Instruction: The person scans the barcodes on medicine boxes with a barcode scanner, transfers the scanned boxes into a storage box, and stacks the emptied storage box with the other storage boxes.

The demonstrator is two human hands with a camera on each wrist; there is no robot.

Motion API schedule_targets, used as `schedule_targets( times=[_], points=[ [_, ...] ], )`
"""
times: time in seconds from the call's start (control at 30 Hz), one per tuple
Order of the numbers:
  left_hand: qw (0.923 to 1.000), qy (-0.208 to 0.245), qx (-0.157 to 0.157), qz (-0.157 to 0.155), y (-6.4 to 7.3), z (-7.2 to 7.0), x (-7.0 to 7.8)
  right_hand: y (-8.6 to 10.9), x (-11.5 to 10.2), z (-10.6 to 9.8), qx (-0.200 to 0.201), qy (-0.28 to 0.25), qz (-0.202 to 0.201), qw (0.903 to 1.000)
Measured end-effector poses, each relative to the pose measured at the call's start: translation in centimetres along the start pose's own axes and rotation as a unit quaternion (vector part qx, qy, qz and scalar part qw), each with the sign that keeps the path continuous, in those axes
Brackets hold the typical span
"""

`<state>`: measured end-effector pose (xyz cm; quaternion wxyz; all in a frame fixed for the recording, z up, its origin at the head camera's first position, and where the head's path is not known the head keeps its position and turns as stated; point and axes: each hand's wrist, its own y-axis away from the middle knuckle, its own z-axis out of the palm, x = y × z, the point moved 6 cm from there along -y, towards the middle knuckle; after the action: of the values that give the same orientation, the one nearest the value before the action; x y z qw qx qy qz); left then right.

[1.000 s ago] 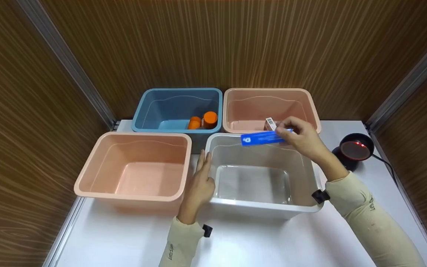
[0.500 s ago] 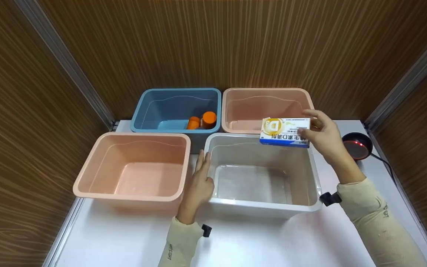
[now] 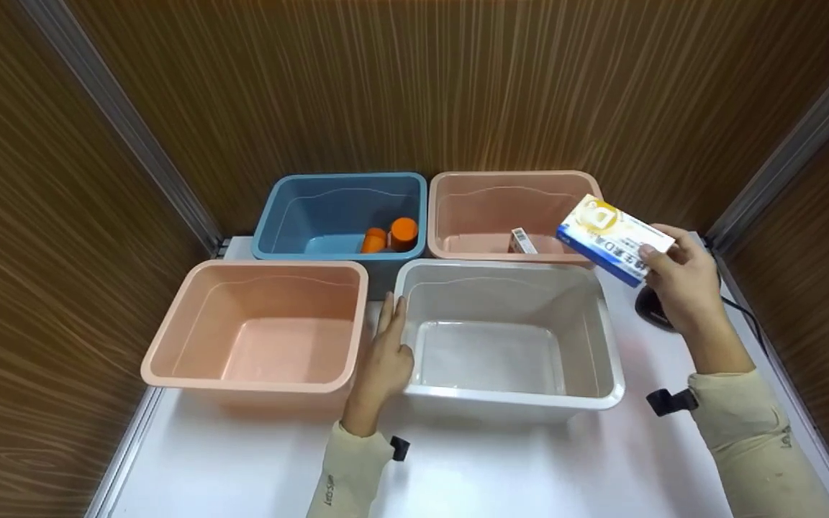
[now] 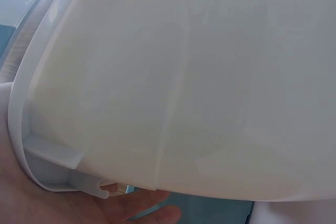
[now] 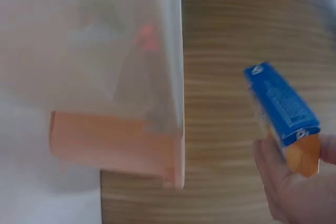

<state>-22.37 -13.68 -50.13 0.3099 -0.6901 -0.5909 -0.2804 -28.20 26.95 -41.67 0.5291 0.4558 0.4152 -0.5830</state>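
Note:
My right hand [image 3: 688,288] pinches a white, blue and yellow medicine box [image 3: 612,237] by its right end, thumb on the printed face. The box is tilted and held in the air near the right corner of the far pink bin. In the right wrist view the box's blue side [image 5: 283,103] and orange end show above the fingers [image 5: 273,169]. My left hand [image 3: 386,360] rests at the left rim of the white bin [image 3: 515,397] with two fingers straight. Seen from the left wrist, the hand [image 4: 79,208] lies along the bin's rim corner.
A blue bin [image 3: 335,257] at the back holds orange-capped bottles [image 3: 404,234]. Beside it, the far pink bin [image 3: 458,256] contains a small box [image 3: 522,242]. Another pink bin [image 3: 256,385] stands left. A corded black scanner [image 3: 652,309] is partly hidden behind my right hand.
My right hand has moved right, away from above the white bin, taking the medicine box with it. The box has turned from its blue edge to its printed face. My left hand stays put.

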Motion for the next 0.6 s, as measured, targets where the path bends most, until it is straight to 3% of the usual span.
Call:
schedule_targets(
  times=[0.23, 0.43, 0.6],
  points=[
    [0.9999, 0.016, 0.0, -0.003, 0.1, -0.1, 0.1, 1.5, 0.6, -4.1, 0.007, -0.108, 0.011, 0.9941],
    [0.9998, 0.017, -0.002, -0.005, 0.0, -0.1, 0.0, 3.0, 1.7, -8.2, 0.043, -0.123, 0.041, 0.9906],
    [0.9999, 0.011, -0.002, 0.0, 0.0, 0.0, -0.1, 4.2, 2.8, -10.9, 0.049, -0.15, 0.055, 0.9859]
  ],
)
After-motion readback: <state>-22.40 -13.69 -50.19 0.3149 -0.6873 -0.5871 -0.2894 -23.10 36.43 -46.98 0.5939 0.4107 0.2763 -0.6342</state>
